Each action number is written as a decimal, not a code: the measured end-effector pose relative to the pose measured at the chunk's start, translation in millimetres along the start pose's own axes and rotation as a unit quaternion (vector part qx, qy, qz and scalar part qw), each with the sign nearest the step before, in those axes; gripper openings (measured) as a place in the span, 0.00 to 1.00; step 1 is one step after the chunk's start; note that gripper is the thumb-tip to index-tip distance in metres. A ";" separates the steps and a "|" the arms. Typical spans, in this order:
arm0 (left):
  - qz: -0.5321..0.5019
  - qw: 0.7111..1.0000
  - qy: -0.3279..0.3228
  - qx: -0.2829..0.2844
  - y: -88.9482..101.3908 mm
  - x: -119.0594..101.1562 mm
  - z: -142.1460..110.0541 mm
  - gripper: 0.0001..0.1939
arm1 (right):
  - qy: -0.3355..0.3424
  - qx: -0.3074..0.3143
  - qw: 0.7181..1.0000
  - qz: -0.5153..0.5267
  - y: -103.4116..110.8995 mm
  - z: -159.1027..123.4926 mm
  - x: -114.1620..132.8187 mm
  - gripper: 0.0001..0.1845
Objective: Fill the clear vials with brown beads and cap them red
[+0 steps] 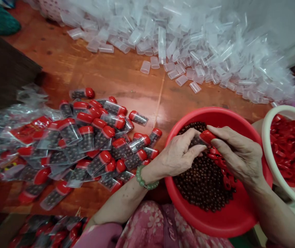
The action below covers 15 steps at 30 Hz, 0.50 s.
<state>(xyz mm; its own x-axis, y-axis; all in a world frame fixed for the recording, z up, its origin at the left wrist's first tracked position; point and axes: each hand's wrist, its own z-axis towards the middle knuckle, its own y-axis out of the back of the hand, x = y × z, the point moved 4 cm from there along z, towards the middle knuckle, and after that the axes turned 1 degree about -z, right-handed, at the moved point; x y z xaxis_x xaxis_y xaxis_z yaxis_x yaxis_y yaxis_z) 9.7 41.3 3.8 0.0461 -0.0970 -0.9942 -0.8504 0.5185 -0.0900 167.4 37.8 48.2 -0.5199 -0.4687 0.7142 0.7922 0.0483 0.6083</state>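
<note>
Over a red basin point(173, 137), my left hand point(178, 151) pinches the clear body of a small plastic container point(196, 140) with dark beads inside. My right hand point(240, 151) grips the red cap point(207, 136) at its other end, thumb and fingers closed on it. Cap and body are touching; whether the cap is fully seated I cannot tell. Below both hands lie many dark brown round beads point(201, 186) in the basin. Several loose red caps point(229, 181) rest on the beads, partly under my right hand.
Red-capped containers filled with beads point(101, 134) are heaped on the wooden table point(126, 86) at left. Clear tubes point(183, 51) are piled along the back. A white bucket point(266, 144) of red caps point(289, 151) stands at right. More filled containers point(51, 230) lie below the table's front edge.
</note>
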 end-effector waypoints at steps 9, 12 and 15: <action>0.005 0.999 -0.015 0.030 -1.7 -0.8 2.7 0.07 | -0.066 -0.115 0.989 0.060 -13.6 -6.2 -5.5 0.17; -0.001 1.000 -0.008 0.026 -1.4 0.1 1.8 0.07 | -0.017 -0.122 0.991 0.055 -16.5 -6.6 -7.1 0.19; -0.021 1.000 -0.005 0.016 -1.0 1.3 0.2 0.08 | 0.056 -0.085 0.995 0.023 -17.5 -5.7 -6.3 0.21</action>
<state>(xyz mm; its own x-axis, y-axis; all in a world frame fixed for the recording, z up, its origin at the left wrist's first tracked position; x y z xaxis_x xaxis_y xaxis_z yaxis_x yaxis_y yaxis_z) 10.7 40.8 2.7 0.0875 -0.1107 -0.9900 -0.8306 0.5405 -0.1338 158.7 34.9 31.1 -0.4510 -0.5648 0.6911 0.8618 -0.0742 0.5017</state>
